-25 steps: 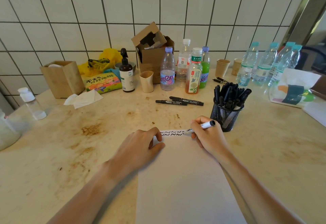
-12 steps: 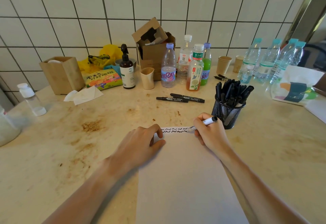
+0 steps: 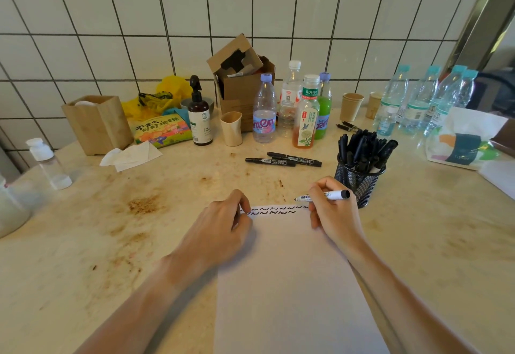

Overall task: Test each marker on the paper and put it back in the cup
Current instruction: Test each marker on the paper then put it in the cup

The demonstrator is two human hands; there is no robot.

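Note:
A white sheet of paper [image 3: 289, 275] lies on the table in front of me, with two rows of black squiggles [image 3: 274, 210] along its top edge. My right hand [image 3: 333, 214] grips a white marker [image 3: 324, 195] with a black end, its tip lifted just past the paper's top right corner. My left hand [image 3: 223, 228] rests on the paper's top left corner with fingers curled; whether it holds the marker's cap is hidden. A black mesh cup [image 3: 359, 178] full of black markers stands just right of my right hand.
Two black markers [image 3: 284, 159] lie on the table behind the paper. Bottles [image 3: 264, 108], a cardboard box [image 3: 242, 83], paper cups [image 3: 351, 105], a wooden holder [image 3: 97, 123] and a pump bottle [image 3: 199, 114] line the tiled wall. A tissue pack [image 3: 465, 142] sits far right.
My right hand has lifted the marker tip off the paper and tilted the marker flatter, moving slightly right. My left hand stays on the paper.

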